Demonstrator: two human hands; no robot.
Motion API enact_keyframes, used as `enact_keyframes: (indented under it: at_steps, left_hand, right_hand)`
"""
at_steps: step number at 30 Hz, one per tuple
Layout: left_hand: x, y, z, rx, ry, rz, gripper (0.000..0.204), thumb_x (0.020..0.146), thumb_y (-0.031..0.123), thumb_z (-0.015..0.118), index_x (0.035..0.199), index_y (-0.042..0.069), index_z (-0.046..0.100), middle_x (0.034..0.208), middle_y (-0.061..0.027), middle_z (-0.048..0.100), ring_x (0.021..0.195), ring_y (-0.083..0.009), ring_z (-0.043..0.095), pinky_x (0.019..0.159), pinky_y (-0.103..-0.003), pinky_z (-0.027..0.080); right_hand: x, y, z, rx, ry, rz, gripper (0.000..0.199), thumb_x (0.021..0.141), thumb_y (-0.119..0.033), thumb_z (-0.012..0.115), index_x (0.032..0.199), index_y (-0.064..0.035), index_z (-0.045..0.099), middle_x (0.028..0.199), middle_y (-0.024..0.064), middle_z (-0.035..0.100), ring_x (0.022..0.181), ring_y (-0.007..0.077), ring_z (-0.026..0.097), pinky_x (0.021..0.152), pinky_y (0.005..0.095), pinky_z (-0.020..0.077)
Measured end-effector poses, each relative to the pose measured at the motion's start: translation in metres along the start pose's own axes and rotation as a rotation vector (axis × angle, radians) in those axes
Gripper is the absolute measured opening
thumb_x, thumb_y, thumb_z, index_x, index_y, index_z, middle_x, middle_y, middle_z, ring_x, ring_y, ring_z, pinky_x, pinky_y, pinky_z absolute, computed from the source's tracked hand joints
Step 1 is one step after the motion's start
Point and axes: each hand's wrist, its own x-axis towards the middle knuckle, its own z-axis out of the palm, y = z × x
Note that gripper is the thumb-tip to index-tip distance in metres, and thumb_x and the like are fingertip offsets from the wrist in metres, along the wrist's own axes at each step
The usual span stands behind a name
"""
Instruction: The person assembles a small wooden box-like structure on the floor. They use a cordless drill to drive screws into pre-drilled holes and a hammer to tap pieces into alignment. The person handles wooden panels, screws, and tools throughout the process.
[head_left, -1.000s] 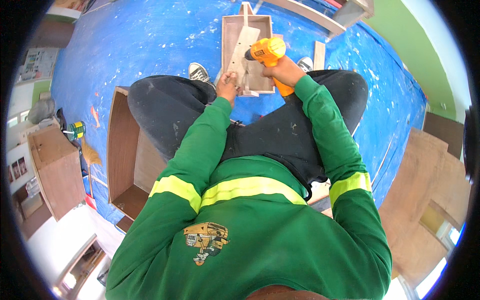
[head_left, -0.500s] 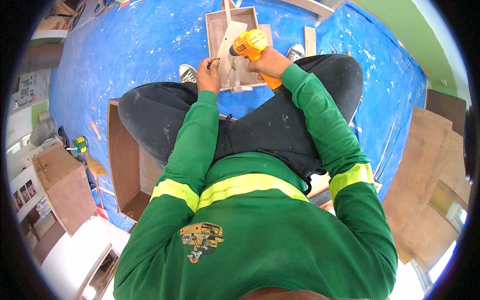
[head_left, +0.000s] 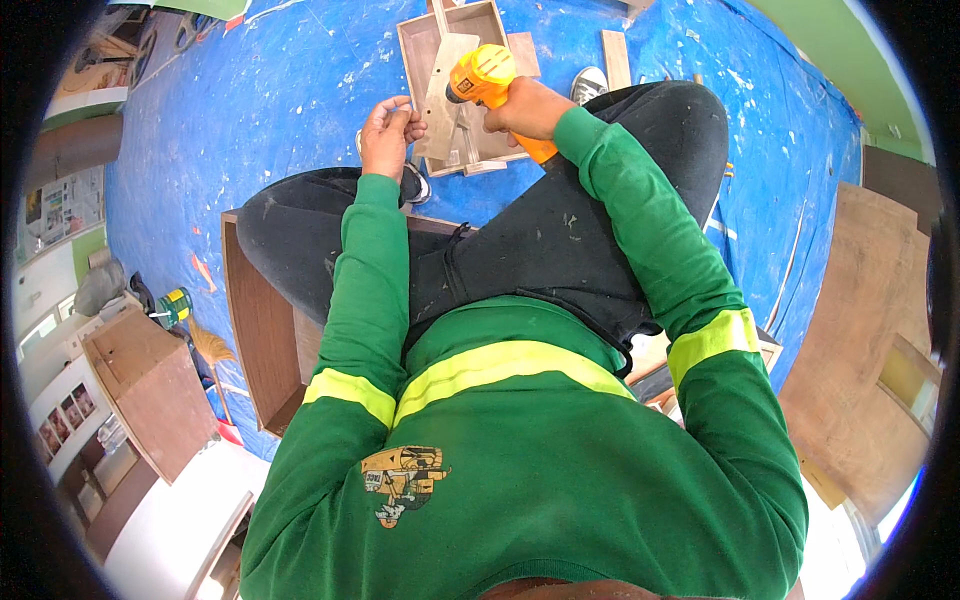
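Observation:
My right hand (head_left: 535, 108) is closed around the grip of a yellow cordless drill (head_left: 483, 68). The drill's dark chuck points left, over a flat, angled wooden board (head_left: 440, 115). That board lies across a shallow wooden box (head_left: 420, 42), like a drawer, on the floor between my feet. My left hand (head_left: 388, 135) is just left of the board, with thumb and forefinger pinched and the other fingers curled. Whatever sits in the pinch is too small to make out. Small wooden strips (head_left: 470, 160) rest at the box's near end.
Blue sheeting (head_left: 260, 110) covers the floor. An open wooden cabinet box (head_left: 262, 320) stands by my left knee. A loose plank (head_left: 616, 60) lies past my right shoe (head_left: 589, 85). Large wooden panels (head_left: 850, 330) are at the right, and a broom (head_left: 212, 345) at the left.
My left hand has drawn left, away from the board. My left foot has shifted nearer. The drill stays over the board in my right hand, and the view has shifted slightly.

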Motion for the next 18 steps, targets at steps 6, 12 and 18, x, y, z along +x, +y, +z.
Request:
enact_keyframes:
  at_steps: [6,12,18]
  left_hand:
    - [-0.002,-0.011,0.013,-0.069,-0.070,0.005,0.039,0.107,0.018,0.066,0.136,-0.006,0.059,0.119,-0.0162,0.074,0.096,-0.0204,0.074,0.083,-0.030,0.061]
    - [0.005,-0.029,0.014,0.189,-0.019,0.049,0.035,0.104,0.020,0.070,0.130,-0.004,0.068,0.111,-0.0104,0.076,0.097,-0.0155,0.072,0.083,-0.031,0.059]
    - [-0.008,-0.042,0.012,0.224,0.167,0.131,0.030,0.105,0.020,0.069,0.127,-0.001,0.072,0.108,-0.0067,0.076,0.093,-0.0124,0.070,0.078,-0.028,0.057]
  right_hand:
    - [0.002,0.004,0.002,0.005,0.015,-0.007,0.041,0.080,-0.020,0.075,0.113,0.0045,0.073,0.088,0.0139,0.077,0.067,0.0208,0.076,0.067,0.0364,0.0611]
    - [0.000,0.004,-0.001,-0.001,0.012,-0.007,0.042,0.080,-0.021,0.076,0.113,0.0045,0.073,0.089,0.0143,0.078,0.068,0.0211,0.077,0.068,0.0359,0.0612]
    - [-0.004,0.006,0.006,0.022,-0.007,0.012,0.038,0.080,-0.020,0.076,0.108,0.0058,0.075,0.091,0.0164,0.078,0.071,0.0224,0.078,0.071,0.0378,0.0623]
